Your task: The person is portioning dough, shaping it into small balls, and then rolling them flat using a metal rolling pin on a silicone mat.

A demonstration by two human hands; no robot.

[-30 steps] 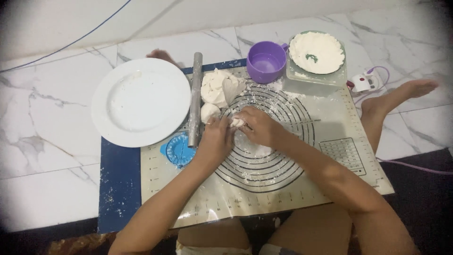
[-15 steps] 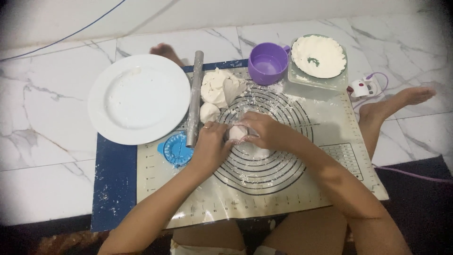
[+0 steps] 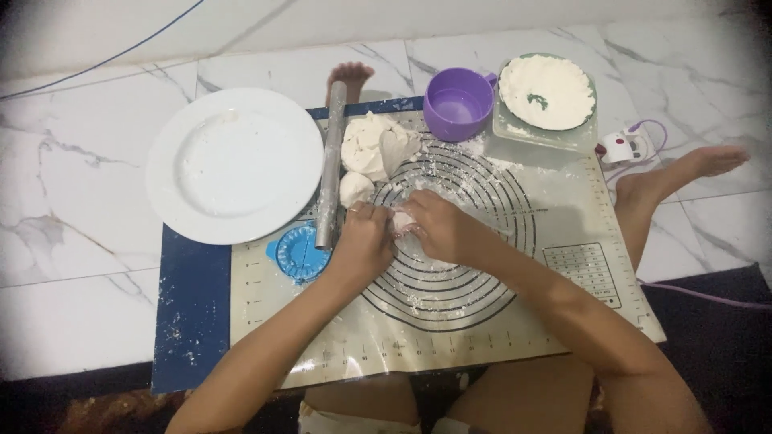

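Both hands, left hand (image 3: 363, 239) and right hand (image 3: 441, 229), pinch a small dough piece (image 3: 401, 221) together over the floured pastry mat (image 3: 563, 321). Farther left lies the rolling pin (image 3: 330, 165); beyond, the dough lump (image 3: 374, 149) and purple cup (image 3: 458, 104).

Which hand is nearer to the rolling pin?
Left. The left hand lies just right of the rolling pin; the right hand is farther right, beyond the left.
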